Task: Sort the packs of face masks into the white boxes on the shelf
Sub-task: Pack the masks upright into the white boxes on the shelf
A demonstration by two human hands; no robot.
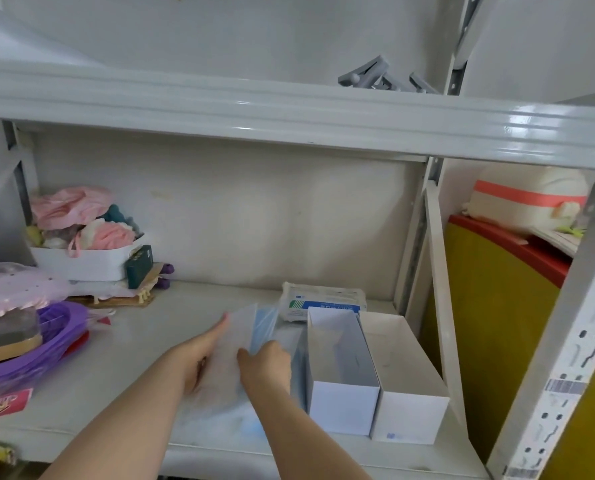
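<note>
On the shelf (143,344), my left hand (199,351) and my right hand (266,365) both hold clear plastic packs of face masks (244,327), white and blue, raised on edge. More blurred packs (230,417) lie flat under my forearms. Two open white boxes stand side by side just right of my right hand: the left box (341,407) and the right box (410,420). Something bluish shows inside the left box. Another sealed mask pack with a blue and green label (320,301) lies behind the boxes.
Left on the shelf stand a white tub of pink cloth items (81,261), a dark green box (139,266) and a purple basket (46,344). An upper shelf beam (289,112) runs overhead. A perforated upright (563,358) stands at the right, with a yellow and red bin (497,306) behind it.
</note>
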